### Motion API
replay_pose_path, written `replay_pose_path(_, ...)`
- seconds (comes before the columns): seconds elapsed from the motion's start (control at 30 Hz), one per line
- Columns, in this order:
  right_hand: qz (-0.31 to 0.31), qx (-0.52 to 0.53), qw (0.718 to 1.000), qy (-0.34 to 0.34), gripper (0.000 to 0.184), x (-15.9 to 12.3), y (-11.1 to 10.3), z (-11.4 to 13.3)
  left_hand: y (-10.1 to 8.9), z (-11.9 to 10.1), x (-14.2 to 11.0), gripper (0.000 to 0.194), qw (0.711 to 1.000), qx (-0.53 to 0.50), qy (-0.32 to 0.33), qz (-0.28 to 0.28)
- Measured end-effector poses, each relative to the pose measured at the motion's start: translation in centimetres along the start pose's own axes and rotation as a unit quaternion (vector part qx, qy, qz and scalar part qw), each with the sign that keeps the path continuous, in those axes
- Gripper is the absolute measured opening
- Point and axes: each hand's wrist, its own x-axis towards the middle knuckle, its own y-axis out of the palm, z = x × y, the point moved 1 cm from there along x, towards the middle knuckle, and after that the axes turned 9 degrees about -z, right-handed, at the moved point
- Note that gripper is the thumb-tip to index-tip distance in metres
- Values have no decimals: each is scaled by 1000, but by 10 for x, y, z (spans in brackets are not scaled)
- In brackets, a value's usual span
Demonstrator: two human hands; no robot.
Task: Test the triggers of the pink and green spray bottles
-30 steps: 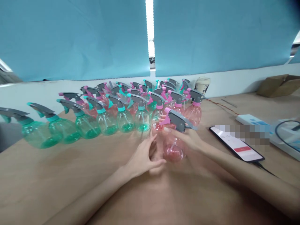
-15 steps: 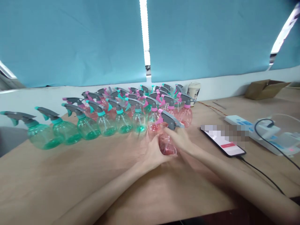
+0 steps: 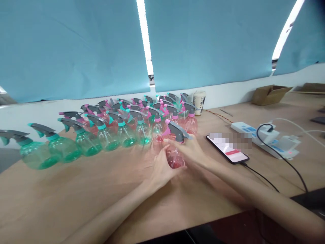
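Between my two hands stands a clear pink spray bottle (image 3: 175, 156) with a grey trigger head and pink nozzle. My left hand (image 3: 162, 166) is wrapped round the lower left side of its round body. Higher up, my right hand (image 3: 189, 148) curls round the neck and shoulder, just under the grey head; some of its fingers are hidden behind the bottle. Directly behind is a pink spray bottle (image 3: 157, 127) in the front row. To its left runs a line of green spray bottles, the closest being one green bottle (image 3: 144, 132).
More green and pink spray bottles (image 3: 101, 117) crowd the back of the wooden table (image 3: 88, 200). A paper cup (image 3: 198, 103) stands behind them. On the right lie a phone (image 3: 228, 150) on a cable, a power strip (image 3: 264, 144) with plugs, and an open cardboard box (image 3: 270, 95).
The view has shifted, so most things sit farther left in the picture. Both hands keep their hold on the pink bottle, with the right hand's fingers slightly moved round the neck.
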Motion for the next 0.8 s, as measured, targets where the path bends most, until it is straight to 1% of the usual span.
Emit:
replay_pose_path(0.1, 58, -4, 998, -8, 27, -2, -22, -7, 4, -8, 5, 82, 999, 15, 46, -9)
replay_pose_path(0.17, 64, -36, 997, -24, 34, -5, -38, -13, 11, -15, 11, 82, 997, 10, 73, -8)
replay_pose_path(0.2, 55, -58, 996, -27, 41, -8, -46, -17, 16, -19, 15, 85, 997, 1, 78, -6)
replay_pose_path(0.27, 28, -96, 995, -13, 51, -11, -62, -23, 28, -28, 24, 89, 997, -18, 80, 9)
replay_pose_path(0.3, 14, -109, 994, -1, 52, -12, -69, -26, 36, -33, 29, 90, 996, -22, 81, 19)
replay_pose_path(0.4, -3, -105, 994, 7, 43, -6, -89, -32, 58, -43, 44, 96, 996, -5, 86, 38)
replay_pose_path(0.47, -8, -89, 996, -1, 40, 7, -105, -39, 70, -45, 51, 100, 994, 7, 103, 43)
replay_pose_path(0.57, -37, -106, 994, 7, 44, 37, -129, -59, 80, -41, 52, 93, 989, 30, 136, 43)
replay_pose_path(0.6, -39, -113, 993, 10, 46, 48, -136, -68, 80, -37, 50, 89, 988, 38, 147, 41)
replay_pose_path(0.63, -58, -127, 990, 12, 49, 61, -142, -78, 79, -34, 47, 87, 985, 45, 160, 43)
replay_pose_path(0.67, -64, -148, 987, 17, 48, 73, -147, -89, 77, -31, 44, 84, 982, 53, 170, 54)
replay_pose_path(0.73, -53, -166, 984, 25, 49, 95, -149, -108, 72, -25, 37, 76, 981, 60, 168, 75)
replay_pose_path(0.8, -46, -178, 983, 29, 51, 113, -145, -123, 66, -23, 33, 68, 983, 59, 153, 80)
